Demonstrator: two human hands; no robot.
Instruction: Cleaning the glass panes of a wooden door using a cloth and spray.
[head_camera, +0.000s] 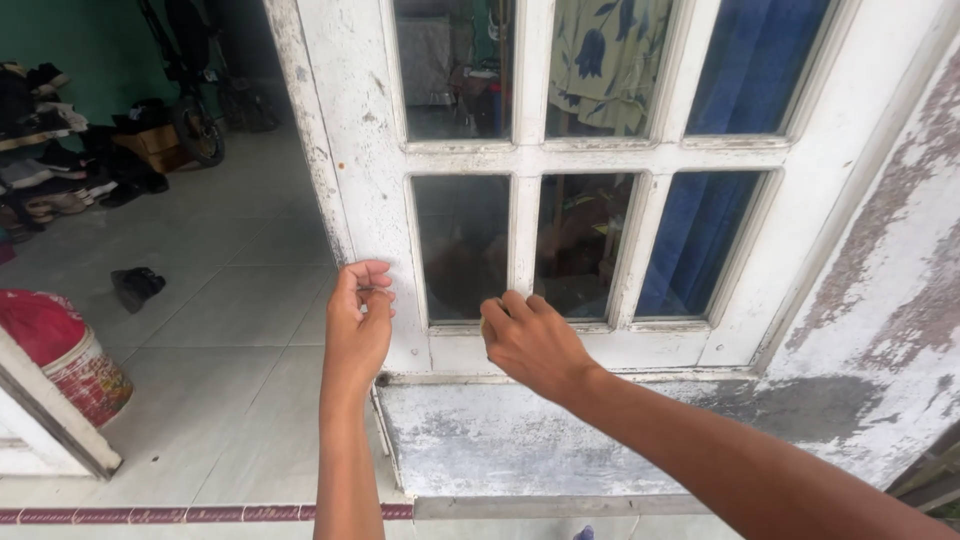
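White window frame (560, 160), blue curtain (740, 70), red-lidded bucket (60, 350).

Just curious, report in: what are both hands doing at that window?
Left hand pinching something small at white window frame edge. Right hand against lower pane. Nothing blocking.

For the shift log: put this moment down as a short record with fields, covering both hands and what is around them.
Left hand: left hand grips the edge of the white window frame, fingers curled.
Right hand: right hand presses on the lower rail of the frame below the glass panes; whether it holds anything is hidden.
Frame state: paint worn and speckled.
Behind glass: blue curtain.
Floor: pale tiles, a red-topped bucket, a dark shoe.
Wall: peeling wall at the right.
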